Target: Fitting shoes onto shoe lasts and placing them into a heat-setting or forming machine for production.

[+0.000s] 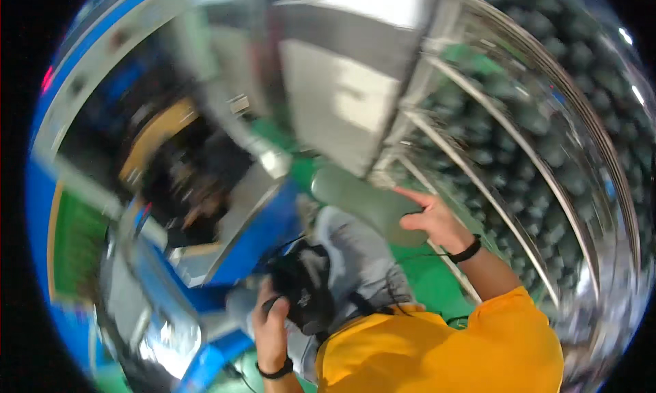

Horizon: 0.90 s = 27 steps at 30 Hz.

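My right hand (441, 223) grips the end of a long grey-green piece (362, 198) with rounded ends and a narrower middle. Its index finger lies stretched along the surface, with the thumb on top. The piece is tilted, its far end pointing up and left; what it is exactly does not show. Low in front of me, my left hand (270, 324) has thumb and finger raised and apart, beside a black pouch (306, 287) at my waist. A small dark band shows near that thumb. Nothing held in the left hand is visible, though motion blurs it.
On the right stands a metal rack (509, 123) with slanted rails, packed with many dark rounded pieces. A blue-sided workstation (249, 229) with a blurred dark interior is to the left. Beyond are a pale panel (328, 92) and green floor (437, 280).
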Tool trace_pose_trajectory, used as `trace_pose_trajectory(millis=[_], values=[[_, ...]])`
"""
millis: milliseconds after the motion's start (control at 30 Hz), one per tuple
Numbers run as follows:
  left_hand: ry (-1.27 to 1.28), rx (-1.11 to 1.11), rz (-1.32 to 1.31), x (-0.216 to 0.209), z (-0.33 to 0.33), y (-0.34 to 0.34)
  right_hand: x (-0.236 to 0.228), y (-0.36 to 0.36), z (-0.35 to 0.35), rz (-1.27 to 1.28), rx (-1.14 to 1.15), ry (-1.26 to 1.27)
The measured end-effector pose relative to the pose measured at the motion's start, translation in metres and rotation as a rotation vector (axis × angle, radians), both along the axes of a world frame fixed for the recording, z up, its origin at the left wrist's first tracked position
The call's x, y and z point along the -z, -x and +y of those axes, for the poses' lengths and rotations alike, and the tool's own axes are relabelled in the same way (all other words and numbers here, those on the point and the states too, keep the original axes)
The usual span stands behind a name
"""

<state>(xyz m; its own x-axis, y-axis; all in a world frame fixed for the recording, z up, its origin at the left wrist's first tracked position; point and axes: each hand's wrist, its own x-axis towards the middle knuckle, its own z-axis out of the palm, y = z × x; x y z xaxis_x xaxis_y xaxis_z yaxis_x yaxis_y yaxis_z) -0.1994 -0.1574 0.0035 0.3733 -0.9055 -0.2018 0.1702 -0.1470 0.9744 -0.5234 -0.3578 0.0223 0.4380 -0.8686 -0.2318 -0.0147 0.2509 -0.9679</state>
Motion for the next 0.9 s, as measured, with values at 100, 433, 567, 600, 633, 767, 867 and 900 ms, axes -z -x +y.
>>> trace_pose_trajectory(millis=[100, 433, 567, 600, 633, 767, 867, 900], values=[[-0.039, 0.168, -0.144, 0.037, -0.038, 0.014, 0.053, 0.108, 0.049, 0.013, 0.349, -0.144], [-0.236, 0.47, -0.612, -0.003, -0.083, 0.108, 0.147, 0.333, 0.277, -0.641, 1.538, -0.422], [-0.164, 0.573, -0.748, 0.006, -0.087, 0.106, 0.185, 0.39, 0.318, -0.949, 1.677, -0.206], [-0.188, 0.589, -0.789, 0.001, -0.085, 0.111, 0.191, 0.404, 0.322, -1.042, 1.662, -0.145], [-0.196, 0.59, -0.802, 0.0, -0.083, 0.113, 0.201, 0.424, 0.322, -1.088, 1.716, -0.096], [-0.227, 0.57, -0.777, 0.011, -0.09, 0.123, 0.246, 0.528, 0.324, -1.116, 1.744, 0.026], [-0.234, 0.503, -0.537, 0.019, -0.098, 0.13, 0.265, 0.637, 0.368, -1.029, 1.769, 0.028], [-0.198, 0.402, -0.421, 0.015, -0.089, 0.129, 0.281, 0.634, 0.33, -1.057, 1.88, -0.097]])
